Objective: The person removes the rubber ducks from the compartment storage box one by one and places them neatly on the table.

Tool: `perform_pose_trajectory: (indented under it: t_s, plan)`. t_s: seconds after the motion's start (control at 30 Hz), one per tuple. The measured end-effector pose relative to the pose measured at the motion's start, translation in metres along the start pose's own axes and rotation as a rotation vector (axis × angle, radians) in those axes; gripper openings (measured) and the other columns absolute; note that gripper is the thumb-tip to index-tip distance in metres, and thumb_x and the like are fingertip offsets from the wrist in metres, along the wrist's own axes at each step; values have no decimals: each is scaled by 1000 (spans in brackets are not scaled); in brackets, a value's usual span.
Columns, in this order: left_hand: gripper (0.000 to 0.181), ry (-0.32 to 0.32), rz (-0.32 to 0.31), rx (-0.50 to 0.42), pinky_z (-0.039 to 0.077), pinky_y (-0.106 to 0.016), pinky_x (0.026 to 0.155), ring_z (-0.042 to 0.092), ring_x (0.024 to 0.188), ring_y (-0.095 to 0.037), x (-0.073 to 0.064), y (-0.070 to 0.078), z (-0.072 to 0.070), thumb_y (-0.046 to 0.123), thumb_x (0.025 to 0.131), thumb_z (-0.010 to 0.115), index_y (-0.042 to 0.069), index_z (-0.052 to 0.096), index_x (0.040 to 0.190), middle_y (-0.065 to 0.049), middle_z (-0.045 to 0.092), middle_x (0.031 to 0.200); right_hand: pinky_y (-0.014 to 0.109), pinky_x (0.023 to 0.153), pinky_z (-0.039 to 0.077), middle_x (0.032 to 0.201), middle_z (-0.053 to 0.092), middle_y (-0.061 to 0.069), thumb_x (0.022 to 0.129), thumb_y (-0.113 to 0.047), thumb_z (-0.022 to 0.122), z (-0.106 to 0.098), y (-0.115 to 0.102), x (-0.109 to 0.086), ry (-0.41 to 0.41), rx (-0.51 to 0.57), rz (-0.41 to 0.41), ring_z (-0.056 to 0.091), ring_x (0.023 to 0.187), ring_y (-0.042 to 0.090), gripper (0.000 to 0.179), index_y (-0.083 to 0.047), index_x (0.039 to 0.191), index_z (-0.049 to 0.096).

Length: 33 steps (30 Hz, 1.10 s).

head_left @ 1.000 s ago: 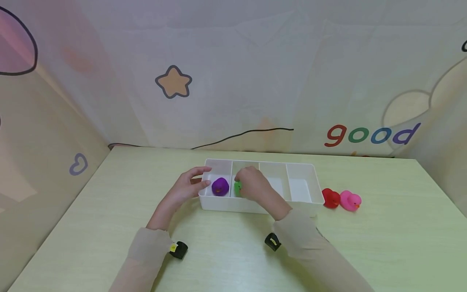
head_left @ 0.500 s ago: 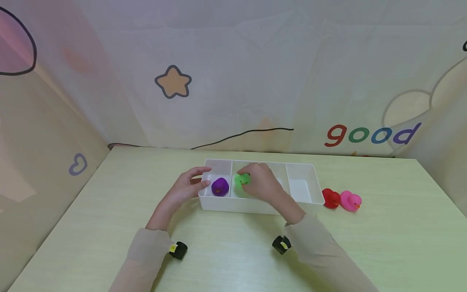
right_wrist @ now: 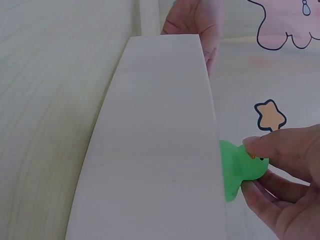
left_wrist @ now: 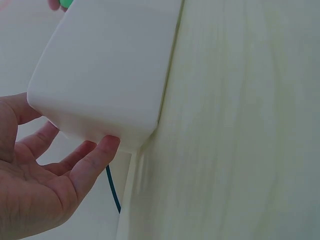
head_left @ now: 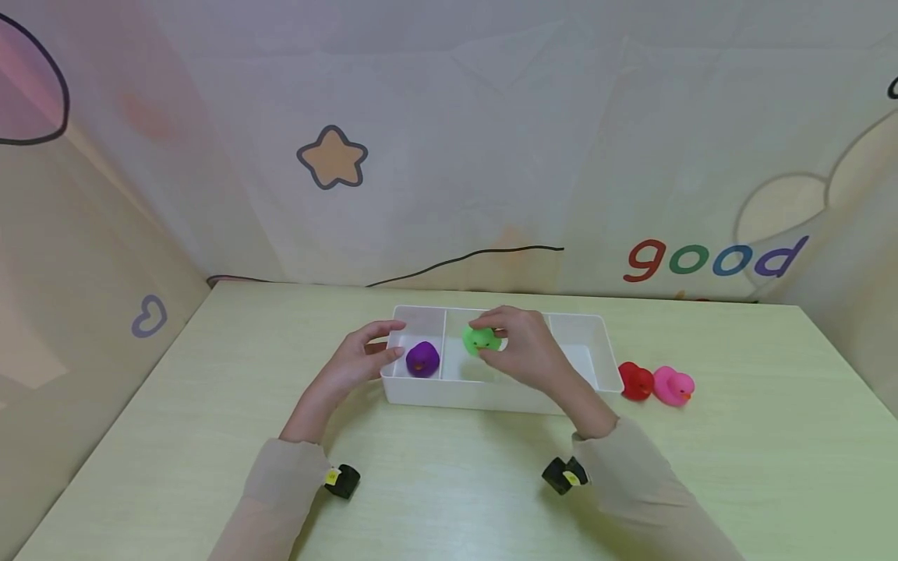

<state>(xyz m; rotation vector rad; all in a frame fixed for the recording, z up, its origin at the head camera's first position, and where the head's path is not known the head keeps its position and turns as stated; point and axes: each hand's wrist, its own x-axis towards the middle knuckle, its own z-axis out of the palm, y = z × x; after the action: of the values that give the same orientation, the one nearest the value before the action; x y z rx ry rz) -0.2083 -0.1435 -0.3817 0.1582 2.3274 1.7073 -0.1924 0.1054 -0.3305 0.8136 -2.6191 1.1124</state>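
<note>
A white tray (head_left: 449, 395) with a row of compartments stands on the table. My left hand (head_left: 354, 360) holds its left end; in the left wrist view the thumb is at the rim and the curled fingers (left_wrist: 95, 162) touch the end wall. Between thumb and fingers, my right hand (head_left: 528, 349) pinches a green rubber duck (head_left: 481, 340) over the second compartment from the left. The right wrist view shows this duck (right_wrist: 245, 165) at the upper edge of the tray wall, its lower part hidden. A purple rubber duck (head_left: 423, 359) sits in the leftmost compartment.
Just right of the tray, a red rubber duck (head_left: 636, 382) and a pink rubber duck (head_left: 674, 386) lie side by side on the table (head_left: 758, 452). A printed cloth backdrop (head_left: 449, 156) rises behind the table's far edge.
My right hand has lifted the green duck from low in the second compartment and shifted a little right and away. The left hand and the tray stay where they were.
</note>
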Motion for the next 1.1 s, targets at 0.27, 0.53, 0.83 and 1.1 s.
perform_pose_trajectory:
  t_s: [0.27, 0.53, 0.83, 1.1]
  plan:
    - [42, -3, -4, 0, 47, -45, 87, 40, 124, -34, 1, -2, -1, 14, 90, 58, 15, 47, 131, -14, 33, 142, 33, 75, 54, 100, 66, 19, 68, 11, 71, -17, 4, -10, 40, 95, 12, 64, 87, 28, 31, 8, 99, 66]
    - [43, -4, -4, 3, 47, -45, 88, 39, 125, -34, 0, -1, -1, 14, 90, 57, 15, 47, 131, -14, 32, 142, 37, 77, 53, 102, 65, 18, 70, 7, 73, -35, 10, -24, 60, 99, 49, 64, 89, 28, 35, 6, 103, 65]
    - [43, -4, -5, 8, 47, -45, 88, 40, 125, -34, 1, -2, -1, 15, 90, 58, 15, 47, 131, -14, 32, 142, 32, 76, 52, 104, 64, 17, 70, 6, 73, -54, 19, -43, 75, 69, 59, 65, 86, 26, 37, 6, 105, 64]
    - [43, -11, -5, 11, 46, -46, 89, 39, 125, -34, 1, -2, -1, 16, 90, 57, 15, 46, 132, -14, 32, 142, 13, 75, 48, 105, 64, 19, 70, 7, 73, -70, 23, -60, 115, 71, 104, 65, 87, 26, 37, 5, 106, 64]
